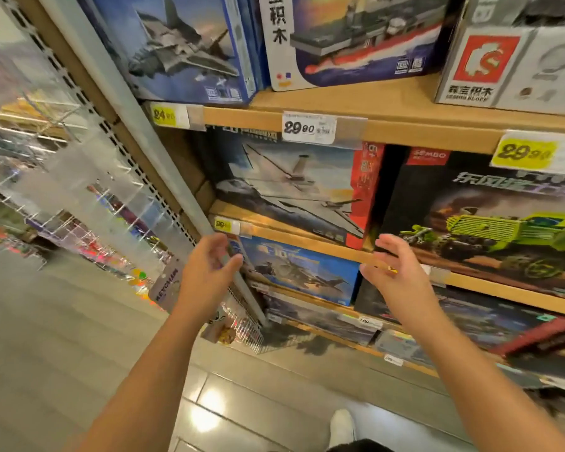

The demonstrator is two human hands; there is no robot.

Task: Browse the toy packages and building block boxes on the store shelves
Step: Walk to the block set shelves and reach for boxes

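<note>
Both my forearms reach up and forward toward the wooden shelves (388, 102), palms turned inward to face each other. My left hand (206, 272) is open, fingers loosely spread and slightly bent, thumb pointing right; it holds nothing and hovers in front of the metal upright at the shelves' left edge. My right hand (397, 272) is open too, fingers extended up and left, empty, hovering before the front edge of the third shelf board.

Between my hands, on the shelf below that edge, stands the blue fighter-jet block box (302, 272), at the shelf's left end. One shelf up, the white-jet box with a red side panel (294, 187) stands at the left end, with the black box showing a green truck (490, 220) just beside it on the right. A white price tag reading 29.90 (309, 127) is clipped to the front edge above them.
</note>
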